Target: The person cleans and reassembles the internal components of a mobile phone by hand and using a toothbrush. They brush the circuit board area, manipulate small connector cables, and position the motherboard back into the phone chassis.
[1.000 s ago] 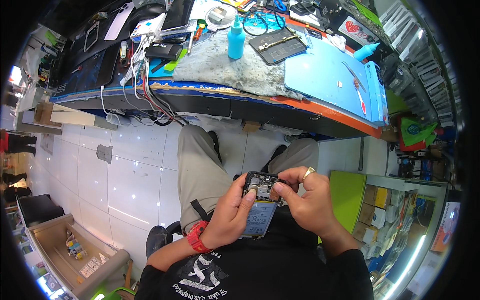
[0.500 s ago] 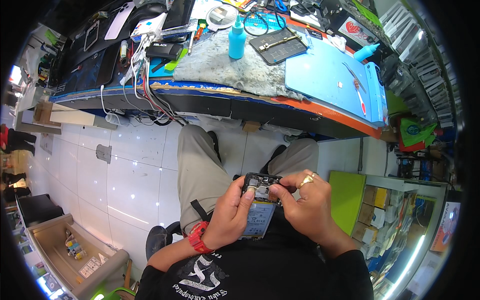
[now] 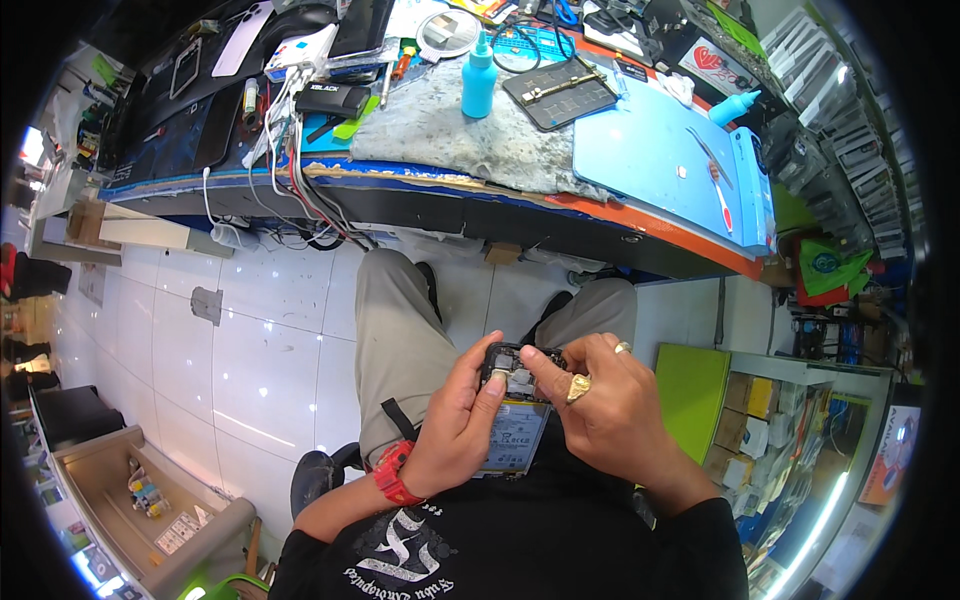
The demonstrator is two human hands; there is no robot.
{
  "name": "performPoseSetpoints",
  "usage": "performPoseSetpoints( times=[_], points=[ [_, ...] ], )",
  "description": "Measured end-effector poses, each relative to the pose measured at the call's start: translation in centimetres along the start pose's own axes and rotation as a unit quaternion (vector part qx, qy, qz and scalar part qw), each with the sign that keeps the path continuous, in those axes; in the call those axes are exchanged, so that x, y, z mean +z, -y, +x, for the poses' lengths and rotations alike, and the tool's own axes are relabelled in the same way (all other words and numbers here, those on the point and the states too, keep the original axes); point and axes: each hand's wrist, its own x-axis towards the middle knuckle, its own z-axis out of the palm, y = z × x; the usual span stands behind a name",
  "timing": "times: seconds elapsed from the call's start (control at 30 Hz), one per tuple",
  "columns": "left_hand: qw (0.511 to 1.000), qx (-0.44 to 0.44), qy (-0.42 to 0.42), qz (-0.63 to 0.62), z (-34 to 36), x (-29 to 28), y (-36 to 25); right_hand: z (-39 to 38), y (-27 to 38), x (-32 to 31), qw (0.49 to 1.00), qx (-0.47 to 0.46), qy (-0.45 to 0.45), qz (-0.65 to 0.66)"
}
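Observation:
Over my lap I hold an opened smartphone (image 3: pixel 517 440), its back off, with a grey battery below and bare circuit boards at the top end. My left hand (image 3: pixel 462 408) grips the phone's left edge, its thumb lying on the inner parts. Above the phone's top right part is my right hand (image 3: pixel 605 400), its thumb pressed on the inner parts near the top edge and its fingers curled round the far corner. The right hand covers the phone's upper right side. Whether a small part sits under that thumb cannot be made out.
Ahead stands a workbench with a grey stained mat (image 3: pixel 430 150), a blue bottle (image 3: pixel 479 82), a board holder (image 3: pixel 560 92) and a blue laptop lid (image 3: pixel 640 150) with tweezers (image 3: pixel 708 155). White cables (image 3: pixel 290 125) hang off its edge. A glass case (image 3: pixel 790 430) stands at right.
My right thumb has shifted up and left across the phone's top end, and the right hand has turned. The left hand keeps its grip.

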Motion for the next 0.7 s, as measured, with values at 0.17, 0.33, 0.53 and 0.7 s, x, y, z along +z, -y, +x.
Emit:
performPoseSetpoints(
  times=[0.17,0.33,0.53,0.7],
  points=[
    [0.999,0.001,0.022,0.038,0.0,-0.3,-0.2,0.5,0.0,-0.8,0.998,-0.014,0.059,-0.036],
    [0.999,0.007,0.021,0.039,-0.1,-0.1,-0.4,0.8,0.1,-1.4,0.995,-0.009,0.098,-0.032],
    [0.999,0.011,0.022,0.038,-0.2,-0.1,-0.3,1.2,0.3,-1.7,0.991,-0.024,0.116,-0.067],
    [1.0,0.003,0.005,-0.004,-0.2,0.0,0.3,1.1,0.2,-1.3,0.991,-0.024,0.115,-0.069]
  ],
)
